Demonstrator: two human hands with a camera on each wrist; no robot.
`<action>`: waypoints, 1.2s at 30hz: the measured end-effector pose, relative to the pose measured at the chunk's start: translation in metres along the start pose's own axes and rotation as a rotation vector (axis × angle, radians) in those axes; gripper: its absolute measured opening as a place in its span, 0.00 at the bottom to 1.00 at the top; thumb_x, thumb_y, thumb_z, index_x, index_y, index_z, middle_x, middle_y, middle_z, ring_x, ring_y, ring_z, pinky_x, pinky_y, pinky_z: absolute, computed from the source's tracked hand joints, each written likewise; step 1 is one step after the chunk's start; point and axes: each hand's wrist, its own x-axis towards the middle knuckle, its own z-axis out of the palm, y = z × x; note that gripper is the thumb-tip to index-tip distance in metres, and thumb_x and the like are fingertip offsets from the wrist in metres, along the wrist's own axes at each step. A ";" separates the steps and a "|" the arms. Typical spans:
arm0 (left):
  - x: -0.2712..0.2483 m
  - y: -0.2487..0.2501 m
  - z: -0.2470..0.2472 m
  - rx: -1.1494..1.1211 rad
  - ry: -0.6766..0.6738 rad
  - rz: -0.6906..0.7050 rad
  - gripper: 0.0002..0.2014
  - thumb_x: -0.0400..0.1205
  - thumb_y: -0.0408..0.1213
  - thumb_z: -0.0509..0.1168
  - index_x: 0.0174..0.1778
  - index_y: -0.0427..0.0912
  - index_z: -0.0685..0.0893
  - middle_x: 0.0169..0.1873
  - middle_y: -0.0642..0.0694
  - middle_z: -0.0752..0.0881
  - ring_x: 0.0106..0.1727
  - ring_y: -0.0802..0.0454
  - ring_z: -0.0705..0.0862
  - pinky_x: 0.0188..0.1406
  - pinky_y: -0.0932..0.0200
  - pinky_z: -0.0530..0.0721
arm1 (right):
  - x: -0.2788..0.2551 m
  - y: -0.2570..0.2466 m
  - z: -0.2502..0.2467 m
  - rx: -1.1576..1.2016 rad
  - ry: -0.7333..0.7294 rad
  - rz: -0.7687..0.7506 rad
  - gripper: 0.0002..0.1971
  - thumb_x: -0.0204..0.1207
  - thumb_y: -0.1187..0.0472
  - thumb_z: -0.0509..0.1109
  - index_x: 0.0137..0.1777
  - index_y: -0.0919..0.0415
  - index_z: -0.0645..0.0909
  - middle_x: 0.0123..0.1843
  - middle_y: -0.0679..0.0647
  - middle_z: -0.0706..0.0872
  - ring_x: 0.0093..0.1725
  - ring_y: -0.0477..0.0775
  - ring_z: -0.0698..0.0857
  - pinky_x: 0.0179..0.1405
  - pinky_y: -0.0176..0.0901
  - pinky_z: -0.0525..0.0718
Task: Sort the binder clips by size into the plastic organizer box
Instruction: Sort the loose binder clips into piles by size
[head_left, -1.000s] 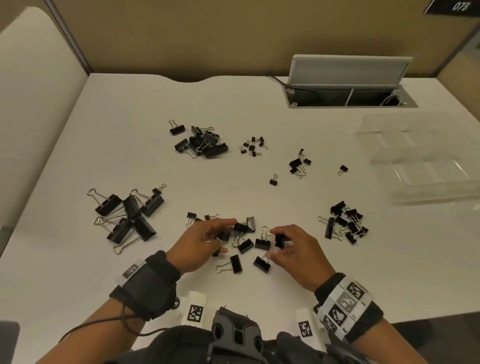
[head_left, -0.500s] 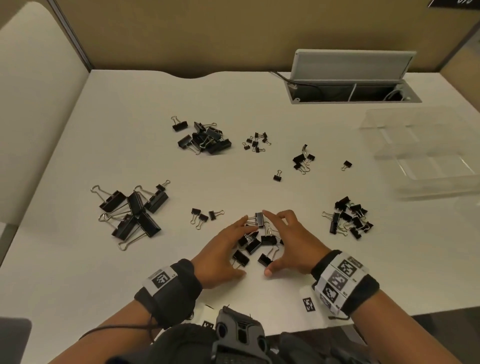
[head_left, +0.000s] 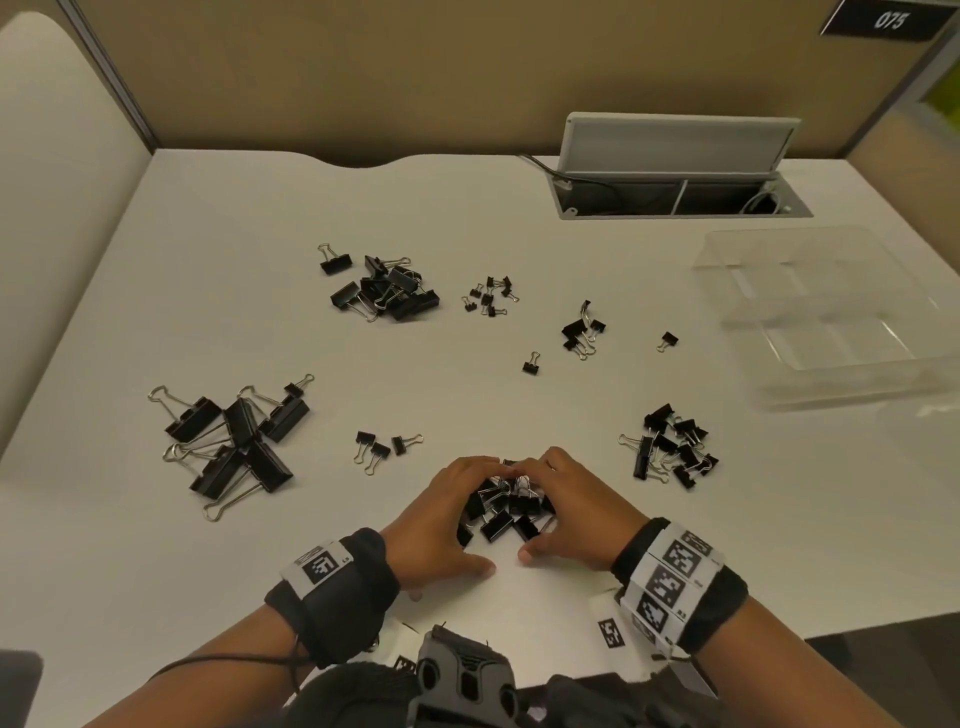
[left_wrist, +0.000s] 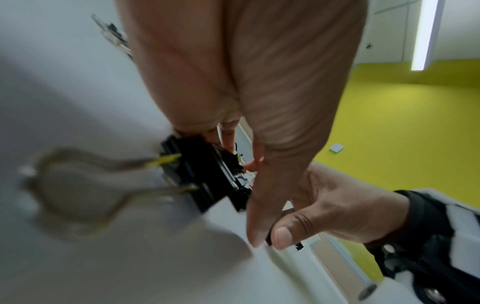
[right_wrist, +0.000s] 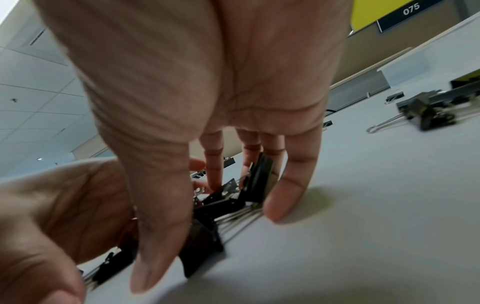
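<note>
now on the white table (head_left: 260, 234), the left hand (head_left: 441, 525) and right hand (head_left: 576, 509) cup around a heap of small black clips (head_left: 506, 512) near the front edge. both hands are loose and spread, pushing, not gripping. a moment ago those clips lay scattered, so i think this pile is nearly gathered.

Cupped left grip (head_left: 441, 519), cupped right grip (head_left: 571, 506), palms facing, fingertips close

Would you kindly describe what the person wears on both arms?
The left cuff is black with one white square-code tag and a black cable. The right cuff is black under a white band of three codes. The left hand and right hand are bare.
</note>
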 end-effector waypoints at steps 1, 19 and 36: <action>0.002 0.002 0.001 0.000 -0.006 0.003 0.43 0.67 0.45 0.79 0.76 0.60 0.64 0.75 0.58 0.65 0.75 0.59 0.67 0.75 0.58 0.69 | -0.003 0.003 -0.001 -0.002 0.003 0.000 0.44 0.62 0.47 0.82 0.77 0.44 0.64 0.63 0.49 0.70 0.62 0.49 0.72 0.58 0.42 0.78; 0.106 0.043 -0.077 0.132 0.238 -0.104 0.17 0.76 0.52 0.71 0.59 0.51 0.82 0.52 0.56 0.85 0.52 0.62 0.83 0.47 0.75 0.76 | 0.068 0.087 -0.122 0.006 0.238 0.128 0.22 0.80 0.58 0.68 0.73 0.51 0.73 0.72 0.51 0.76 0.68 0.52 0.77 0.68 0.43 0.73; 0.294 0.058 -0.045 0.272 0.188 -0.355 0.19 0.70 0.49 0.78 0.51 0.44 0.84 0.46 0.49 0.82 0.52 0.48 0.83 0.52 0.52 0.83 | 0.092 0.181 -0.179 0.259 0.430 0.306 0.12 0.77 0.63 0.70 0.59 0.55 0.83 0.58 0.49 0.84 0.51 0.48 0.83 0.49 0.33 0.74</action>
